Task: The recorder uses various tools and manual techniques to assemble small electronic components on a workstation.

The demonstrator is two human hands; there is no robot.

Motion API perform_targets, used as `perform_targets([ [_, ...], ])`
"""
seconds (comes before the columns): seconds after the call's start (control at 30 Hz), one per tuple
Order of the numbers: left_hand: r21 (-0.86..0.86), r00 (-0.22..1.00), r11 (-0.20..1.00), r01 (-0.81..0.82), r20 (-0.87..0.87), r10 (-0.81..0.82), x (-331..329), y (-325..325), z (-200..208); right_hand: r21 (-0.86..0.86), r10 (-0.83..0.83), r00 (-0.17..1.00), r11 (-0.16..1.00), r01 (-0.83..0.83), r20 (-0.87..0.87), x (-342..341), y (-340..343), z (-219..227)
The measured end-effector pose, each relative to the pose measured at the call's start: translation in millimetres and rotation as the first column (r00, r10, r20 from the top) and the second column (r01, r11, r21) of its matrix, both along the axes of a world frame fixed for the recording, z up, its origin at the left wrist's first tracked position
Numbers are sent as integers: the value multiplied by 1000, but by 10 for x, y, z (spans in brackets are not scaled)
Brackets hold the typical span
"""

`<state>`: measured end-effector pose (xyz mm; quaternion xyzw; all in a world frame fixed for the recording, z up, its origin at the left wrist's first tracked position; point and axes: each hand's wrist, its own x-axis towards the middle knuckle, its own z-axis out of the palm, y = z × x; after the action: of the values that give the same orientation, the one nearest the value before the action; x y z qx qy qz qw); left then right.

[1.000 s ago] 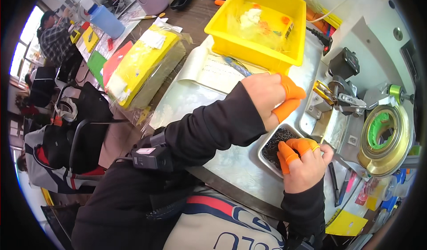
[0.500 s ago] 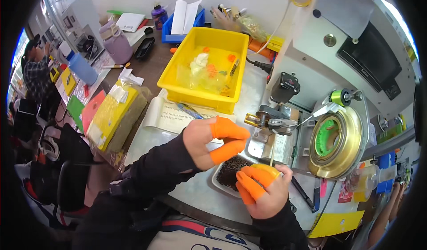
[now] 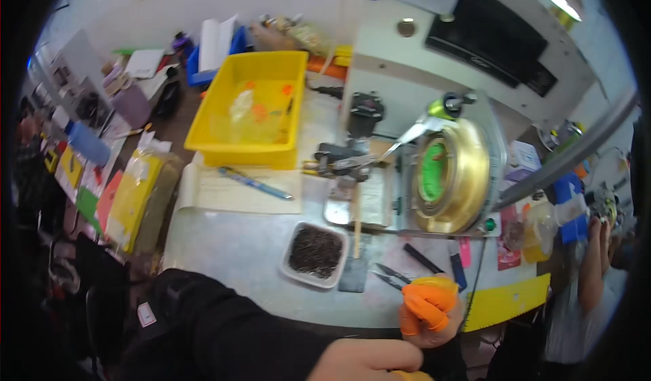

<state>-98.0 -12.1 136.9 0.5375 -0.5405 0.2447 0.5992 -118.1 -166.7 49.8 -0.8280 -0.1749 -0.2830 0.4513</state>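
Observation:
My right hand [image 3: 432,318], with orange and yellow finger covers, is curled closed near the table's front edge. What its fingers hold, if anything, is hidden. My left hand [image 3: 366,359] sits at the lower edge, its fingers bent and partly cut off by the picture; their tips and anything in them cannot be seen. Just beyond the right hand lie dark pointed tweezers [image 3: 390,276], a black bar-shaped tool [image 3: 422,258] and a dark blue tool [image 3: 458,270]. A white dish [image 3: 310,281] of thin dark pins [image 3: 316,249] stands to the left, apart from both hands.
A machine with a gold wheel [image 3: 475,177] and a small clamp head [image 3: 346,164] stands behind the dish. At the back left is a yellow bin [image 3: 244,156]; a pen [image 3: 256,183] lies on a notebook [image 3: 203,194]. Another person's arm [image 3: 593,265] shows far right.
Both hands have moved away from the dish toward the front edge, the left one dropping to the picture's bottom. The dish is now uncovered. My view has turned right.

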Motion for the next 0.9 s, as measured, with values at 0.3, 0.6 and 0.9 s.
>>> perform_targets([
  [0.3, 263, 795, 751, 606, -215, -567, 66, 509, 606, 243, -390, 884, 912, 331, 259, -498, -607, 324],
  [0.6, 268, 579, 540, 798, -95, -810, -53, 238, 649, 302, -345, 887, 919, 253, 308, -507, -1045, 380],
  [0.9, 337, 271, 216, 916, -123, -955, 211, 112, 683, 411, -453, 889, 823, 392, 61, -461, -1140, 183],
])
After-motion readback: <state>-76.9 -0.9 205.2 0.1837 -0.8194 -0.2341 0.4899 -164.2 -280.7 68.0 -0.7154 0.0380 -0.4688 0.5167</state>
